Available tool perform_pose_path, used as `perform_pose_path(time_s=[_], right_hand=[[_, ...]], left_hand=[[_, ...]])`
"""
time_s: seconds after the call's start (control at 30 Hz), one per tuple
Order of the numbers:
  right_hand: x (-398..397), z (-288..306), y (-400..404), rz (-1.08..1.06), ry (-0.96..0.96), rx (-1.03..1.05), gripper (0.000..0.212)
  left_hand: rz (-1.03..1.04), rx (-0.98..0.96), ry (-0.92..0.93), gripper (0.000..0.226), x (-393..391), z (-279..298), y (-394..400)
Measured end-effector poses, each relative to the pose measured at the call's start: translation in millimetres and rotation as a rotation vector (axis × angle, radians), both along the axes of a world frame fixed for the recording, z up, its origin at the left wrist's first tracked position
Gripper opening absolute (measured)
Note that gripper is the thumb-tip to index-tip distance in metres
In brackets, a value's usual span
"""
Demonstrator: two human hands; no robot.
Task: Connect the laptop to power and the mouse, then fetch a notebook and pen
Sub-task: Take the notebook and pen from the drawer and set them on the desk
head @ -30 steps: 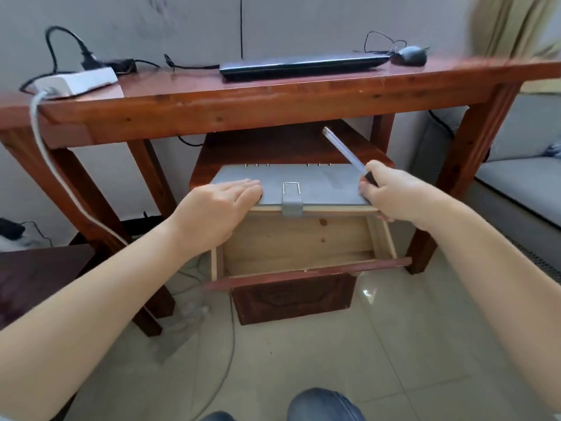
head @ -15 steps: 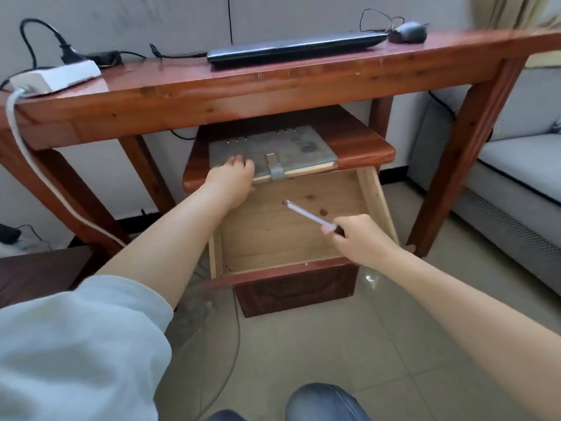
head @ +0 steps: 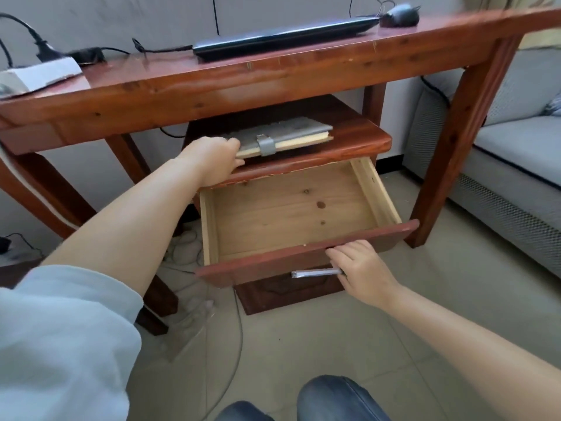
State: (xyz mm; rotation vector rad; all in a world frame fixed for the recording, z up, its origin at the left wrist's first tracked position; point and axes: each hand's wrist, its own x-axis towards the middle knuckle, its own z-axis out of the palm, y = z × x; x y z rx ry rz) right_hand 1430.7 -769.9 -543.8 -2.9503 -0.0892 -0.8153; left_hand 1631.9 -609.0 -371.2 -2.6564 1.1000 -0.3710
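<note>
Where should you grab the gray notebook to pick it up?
Take the notebook by its near edge, coming from the front, thumb on top and fingers under. It lies flat on the cabinet top beneath the table, so above is cramped. The left hand already rests at that edge.

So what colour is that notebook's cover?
Grey, with a grey clasp strap; the notebook shows best in the head view.

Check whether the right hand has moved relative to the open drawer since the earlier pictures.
Yes. The right hand, holding the pen, has dropped from beside the notebook to the front panel of the open drawer.
</note>
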Motion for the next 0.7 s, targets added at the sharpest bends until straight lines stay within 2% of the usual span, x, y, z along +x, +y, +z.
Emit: perform_pose_path(time_s=[0.1, 0.2, 0.27, 0.4, 0.7], right_hand=[[14, 10, 1, -0.010, -0.160, -0.073, 0.033], [35, 14, -1, -0.064, -0.171, -0.138, 0.033], [45, 13, -2, -0.119, -0.070, -0.124, 0.034], [64, 20, 1, -0.239, 0.179, -0.057, 0.056], [114, 32, -4, -0.201, 0.417, 0.155, 0.054]], left_hand=[[-0.022, 0.009, -0.018, 0.039, 3, 7, 1], [-0.040, 0.058, -0.006, 0.038, 4, 4, 1], [-0.047, 0.059, -0.003, 0.039, 6, 1, 3], [-0.046, 0.061, -0.001, 0.040, 11, 6, 3], [-0.032, 0.131, 0.020, 0.036, 12, 5, -1]])
